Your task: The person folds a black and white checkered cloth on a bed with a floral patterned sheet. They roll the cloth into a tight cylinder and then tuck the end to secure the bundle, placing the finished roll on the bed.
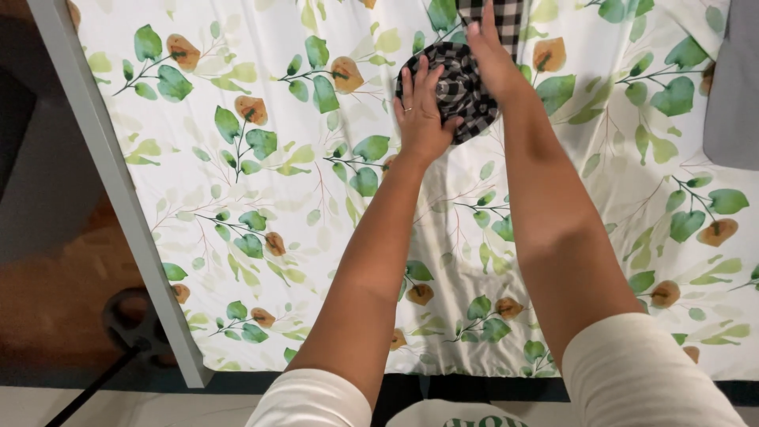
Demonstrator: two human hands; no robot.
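Pressing down on a black-and-white checked cloth [458,83], I have both hands stretched far out over the bed, whose sheet [261,198] is white with green leaves and orange buds. The cloth lies near the far edge of the sheet, its near part rolled into a round bundle and a flat strip of it running away toward the top of the view. My left hand [421,111] lies flat on the near side of the bundle, fingers spread apart and palm down, not clamped around anything. My right hand [492,55] rests on the cloth's far side, fingers extended along the flat strip, likewise laid open on the fabric. Both forearms are bare below cream sleeves [632,372]. A grey bed frame rail [111,182] runs along the sheet's left edge, and a grey pillow [735,87] sits at the right.
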